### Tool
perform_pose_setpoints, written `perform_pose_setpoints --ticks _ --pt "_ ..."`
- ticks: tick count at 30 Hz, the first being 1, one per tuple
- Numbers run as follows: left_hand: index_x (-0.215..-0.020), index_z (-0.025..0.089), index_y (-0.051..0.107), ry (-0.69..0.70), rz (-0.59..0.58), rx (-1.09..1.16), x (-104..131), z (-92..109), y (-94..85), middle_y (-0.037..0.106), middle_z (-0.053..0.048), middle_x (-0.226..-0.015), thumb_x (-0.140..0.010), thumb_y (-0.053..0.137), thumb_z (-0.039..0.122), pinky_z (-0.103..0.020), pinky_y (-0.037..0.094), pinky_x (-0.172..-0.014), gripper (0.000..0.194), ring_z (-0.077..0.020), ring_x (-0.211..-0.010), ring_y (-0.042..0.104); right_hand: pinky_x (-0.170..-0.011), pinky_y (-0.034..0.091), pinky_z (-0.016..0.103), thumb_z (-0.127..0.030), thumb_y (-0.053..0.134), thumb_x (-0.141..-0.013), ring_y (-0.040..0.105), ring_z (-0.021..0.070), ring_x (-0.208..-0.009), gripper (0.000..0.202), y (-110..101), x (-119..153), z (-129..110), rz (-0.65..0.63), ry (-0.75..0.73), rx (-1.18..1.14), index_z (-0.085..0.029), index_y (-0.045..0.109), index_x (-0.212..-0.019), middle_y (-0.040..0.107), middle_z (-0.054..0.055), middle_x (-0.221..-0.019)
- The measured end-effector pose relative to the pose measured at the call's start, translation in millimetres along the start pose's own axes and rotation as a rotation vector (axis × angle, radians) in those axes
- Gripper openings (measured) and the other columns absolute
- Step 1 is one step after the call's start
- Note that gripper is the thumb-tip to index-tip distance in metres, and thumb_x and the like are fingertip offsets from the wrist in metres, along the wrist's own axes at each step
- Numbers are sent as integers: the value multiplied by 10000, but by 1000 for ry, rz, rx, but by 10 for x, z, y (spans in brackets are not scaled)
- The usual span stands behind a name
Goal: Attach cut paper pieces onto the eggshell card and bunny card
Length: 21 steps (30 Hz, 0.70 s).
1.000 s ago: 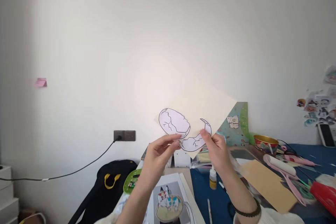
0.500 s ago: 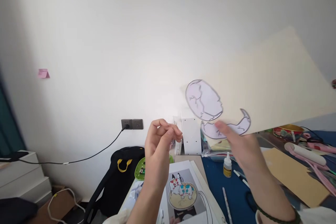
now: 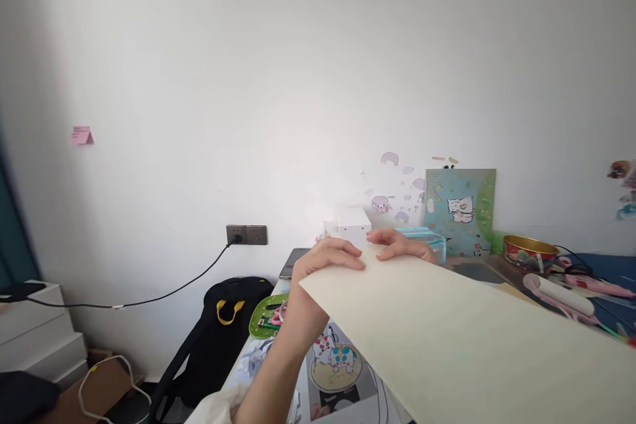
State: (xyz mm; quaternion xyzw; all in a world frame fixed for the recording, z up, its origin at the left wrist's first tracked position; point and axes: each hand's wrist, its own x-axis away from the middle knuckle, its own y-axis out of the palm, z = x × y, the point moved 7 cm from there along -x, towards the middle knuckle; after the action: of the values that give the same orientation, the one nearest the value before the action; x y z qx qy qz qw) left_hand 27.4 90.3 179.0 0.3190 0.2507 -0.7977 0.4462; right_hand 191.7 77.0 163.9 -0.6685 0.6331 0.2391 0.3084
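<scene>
Since flipped, cream card (image 3: 472, 344) hides cutouts | both hands (image 3: 368, 253) grip edge

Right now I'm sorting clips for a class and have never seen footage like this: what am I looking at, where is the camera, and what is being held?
There is no machine here. A person wears one camera on the head, so you look forward and down at their own two bare hands.

The left hand and right hand both grip the far edge of a large cream sheet of paper, held tilted above a desk. It hides most of the right arm.

Below it lies a printed cartoon picture. Further back stand a white box, a clear teal container and an illustrated card against the wall. To the right are a gold bowl and a pink roll. A black bag sits on the left, below a wall socket.
</scene>
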Motion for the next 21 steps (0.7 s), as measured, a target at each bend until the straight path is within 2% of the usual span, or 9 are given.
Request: perform_pose_setpoints --ticks 2,4,9,14,18,21 --pt "-677 241 741 88 -12 -73 18 19 -2 637 -58 -929 -782 609 170 -332 421 -779 183 -211 -876 580 -931 467 414 -611 767 -558 572 278 -1107 301 -12 -27 54 -56 -11 -140 -336 756 -680 651 31 -1138" --pt "-629 235 720 178 13 -121 38 52 -5 646 -59 -935 -787 612 170 -340 421 -787 202 -214 -870 587 -938 461 420 -586 760 -596 555 275 -1128 263 -29 -34 47 -63 -43 -219 -330 742 -651 623 24 -1169" --pt "-659 239 695 324 96 -140 54 105 -31 661 -69 -936 -798 658 252 -332 452 -742 143 -220 -853 594 -998 408 408 -449 761 -677 469 280 -1236 165 32 6 -94 -115 -43 -48 -291 739 -633 600 50 -1180" --pt "-752 312 767 430 85 -289 73 177 20 659 -73 -889 -839 601 371 -346 456 -727 197 -225 -832 589 -1011 398 384 -439 738 -702 452 270 -1255 202 67 76 -317 5 -67 53 -296 719 -561 628 40 -1120" --pt "-809 370 775 452 90 -434 113 307 124 693 -58 -877 -837 600 303 -363 449 -770 190 -235 -878 582 -1007 405 396 -478 730 -686 466 278 -1240 237 93 106 -385 -4 -58 85 -295 712 -536 639 41 -1110" --pt "-792 378 774 483 117 -392 159 409 148 712 -39 -773 -843 586 272 -382 452 -768 222 -234 -793 596 -1007 401 399 -478 711 -706 500 270 -1204 234 100 111 -393 -38 -55 30 -300 718 -554 644 27 -1099"
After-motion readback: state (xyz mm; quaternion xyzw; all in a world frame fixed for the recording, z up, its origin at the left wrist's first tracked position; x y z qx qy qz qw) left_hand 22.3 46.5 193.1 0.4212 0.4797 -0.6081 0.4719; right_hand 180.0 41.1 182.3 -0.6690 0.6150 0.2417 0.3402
